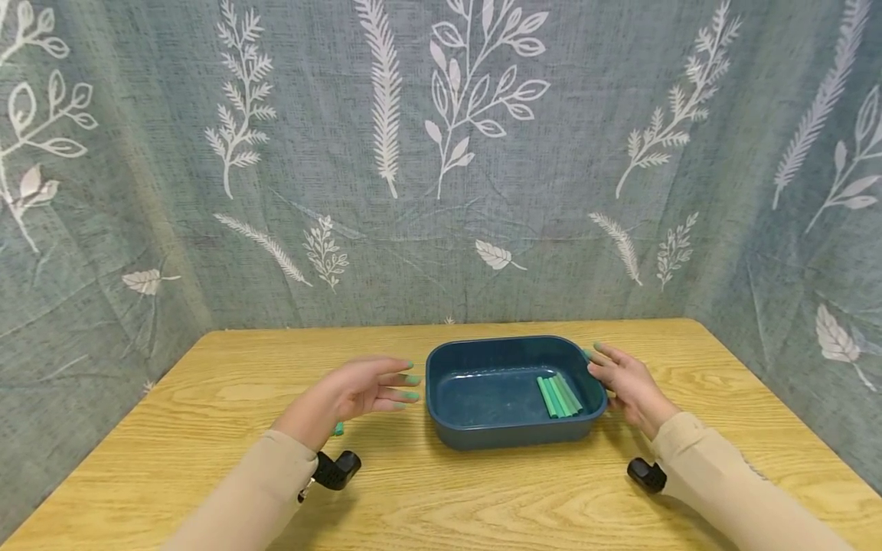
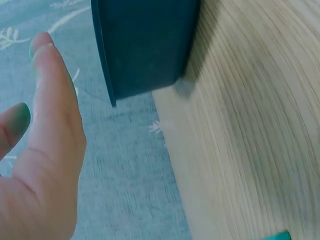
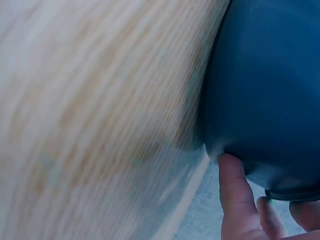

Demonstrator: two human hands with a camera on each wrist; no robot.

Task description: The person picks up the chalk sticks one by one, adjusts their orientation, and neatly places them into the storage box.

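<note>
A dark blue rectangular basin point(image 1: 510, 436) stands on the wooden table, seen end-on in the left wrist view. Several short sticks point(image 1: 559, 396) in shades of green lie side by side at its right end. My right hand point(image 1: 630, 386) is at the basin's right end; one fingertip touches the outer wall in the right wrist view, others reach the rim. Left of the basin, my left hand point(image 1: 375, 389) holds nothing, its fingers extended toward the near wall with a gap between. A green piece point(image 1: 338, 428) lies on the table, mostly hidden behind the left wrist.
The wooden table point(image 1: 276, 367) reaches back to a grey-green curtain point(image 1: 413, 252) with white leaf prints, which hangs behind and along both sides. A black wrist camera point(image 1: 338, 469) sits under the left wrist, another black camera point(image 1: 646, 475) under the right.
</note>
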